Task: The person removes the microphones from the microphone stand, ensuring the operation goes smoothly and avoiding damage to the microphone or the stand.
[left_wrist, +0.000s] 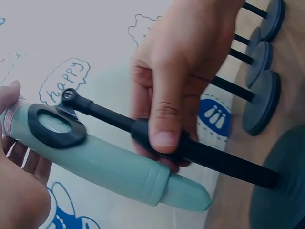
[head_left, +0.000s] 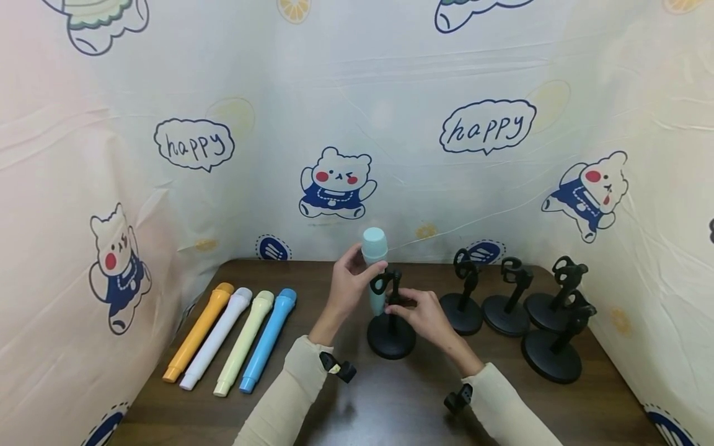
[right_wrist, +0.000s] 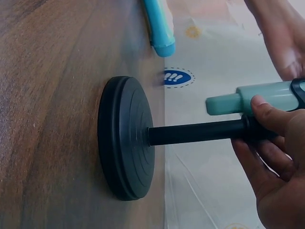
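Observation:
A mint-green toy microphone (left_wrist: 119, 167) stands upright behind a black stand (head_left: 391, 337) in the head view. My left hand (head_left: 348, 282) grips it just below its head. The stand's black holder (left_wrist: 57, 126) lies against the microphone's side in the left wrist view; whether it encircles the barrel I cannot tell. On the stand's pole, my right hand (head_left: 421, 313) pinches the thicker collar between thumb and fingers. The round base (right_wrist: 126, 138) sits on the table. Beside the pole, the microphone's narrow lower end (right_wrist: 224, 103) hangs above the base.
To the left lie an orange microphone (head_left: 198, 332), a white one (head_left: 215, 339), a pale yellow one (head_left: 243, 344) and a blue one (head_left: 268, 341), side by side. Several black stands (head_left: 552, 356) are grouped at the right. A patterned curtain (head_left: 401, 186) hangs behind the brown table (head_left: 385, 409).

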A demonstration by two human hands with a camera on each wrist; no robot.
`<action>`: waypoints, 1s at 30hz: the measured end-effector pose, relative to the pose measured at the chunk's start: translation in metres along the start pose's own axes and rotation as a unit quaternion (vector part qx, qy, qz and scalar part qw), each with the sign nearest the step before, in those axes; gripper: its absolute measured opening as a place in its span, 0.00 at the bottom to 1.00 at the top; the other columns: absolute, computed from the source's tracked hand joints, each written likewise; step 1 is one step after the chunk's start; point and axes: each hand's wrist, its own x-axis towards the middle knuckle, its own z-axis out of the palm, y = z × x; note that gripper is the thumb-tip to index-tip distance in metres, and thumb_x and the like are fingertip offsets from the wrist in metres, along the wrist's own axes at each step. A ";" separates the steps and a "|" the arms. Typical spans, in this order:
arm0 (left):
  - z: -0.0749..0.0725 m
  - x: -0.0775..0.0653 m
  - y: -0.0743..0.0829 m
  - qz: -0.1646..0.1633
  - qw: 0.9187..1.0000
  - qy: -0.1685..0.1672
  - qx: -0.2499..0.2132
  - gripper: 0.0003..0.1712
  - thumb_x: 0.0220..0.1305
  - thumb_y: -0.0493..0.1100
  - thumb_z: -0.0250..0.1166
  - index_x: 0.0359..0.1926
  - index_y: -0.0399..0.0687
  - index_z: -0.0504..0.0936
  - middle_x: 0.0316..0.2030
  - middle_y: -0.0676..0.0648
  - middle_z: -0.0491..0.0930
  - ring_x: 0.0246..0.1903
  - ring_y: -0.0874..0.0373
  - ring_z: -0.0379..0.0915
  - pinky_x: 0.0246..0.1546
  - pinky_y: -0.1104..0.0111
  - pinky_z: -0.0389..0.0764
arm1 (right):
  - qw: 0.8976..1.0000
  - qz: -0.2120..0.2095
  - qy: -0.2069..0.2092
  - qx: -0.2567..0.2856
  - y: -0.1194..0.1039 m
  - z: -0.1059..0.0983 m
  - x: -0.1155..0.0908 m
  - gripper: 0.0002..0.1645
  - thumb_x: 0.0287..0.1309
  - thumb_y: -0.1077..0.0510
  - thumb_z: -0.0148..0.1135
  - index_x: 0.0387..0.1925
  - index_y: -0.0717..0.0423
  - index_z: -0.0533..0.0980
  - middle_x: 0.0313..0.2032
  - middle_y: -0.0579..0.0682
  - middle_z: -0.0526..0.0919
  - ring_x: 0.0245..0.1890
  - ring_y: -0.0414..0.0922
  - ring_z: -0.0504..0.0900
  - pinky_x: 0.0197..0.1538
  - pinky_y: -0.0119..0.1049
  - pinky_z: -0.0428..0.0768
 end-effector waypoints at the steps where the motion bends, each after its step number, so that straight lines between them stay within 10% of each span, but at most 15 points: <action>1: 0.000 0.001 0.003 0.004 1.000 0.000 -0.003 0.27 0.70 0.39 0.73 0.68 0.44 0.78 0.61 0.40 0.83 0.62 0.47 0.81 0.70 0.51 0.78 | 1.000 -0.002 0.000 0.001 0.000 0.000 0.000 0.16 0.65 0.58 0.75 0.53 0.57 0.87 0.50 0.52 0.92 0.52 0.48 0.92 0.56 0.46 0.89; 13: -0.005 0.023 0.038 0.037 0.997 -0.004 -0.068 0.25 0.74 0.37 0.66 0.69 0.41 0.74 0.57 0.27 0.84 0.55 0.55 0.88 0.72 0.49 0.76 | 1.000 -0.025 0.001 0.007 0.002 0.001 0.000 0.16 0.64 0.56 0.76 0.52 0.53 0.88 0.45 0.48 0.94 0.48 0.45 0.93 0.55 0.47 0.89; 21: -0.013 0.039 0.070 0.086 0.986 0.052 -0.133 0.26 0.74 0.40 0.63 0.70 0.42 0.72 0.47 0.52 0.88 0.45 0.56 0.89 0.70 0.45 0.76 | 1.000 -0.024 0.006 0.005 0.001 0.002 -0.001 0.15 0.64 0.55 0.76 0.51 0.49 0.88 0.46 0.50 0.94 0.49 0.47 0.93 0.54 0.44 0.90; 30: -0.032 0.044 0.087 0.134 0.981 0.056 -0.129 0.24 0.76 0.43 0.63 0.68 0.45 0.72 0.45 0.51 0.86 0.39 0.55 0.87 0.57 0.56 0.84 | 1.000 -0.009 0.012 0.002 0.001 0.002 -0.002 0.16 0.63 0.56 0.76 0.52 0.50 0.88 0.47 0.54 0.93 0.50 0.49 0.92 0.54 0.44 0.90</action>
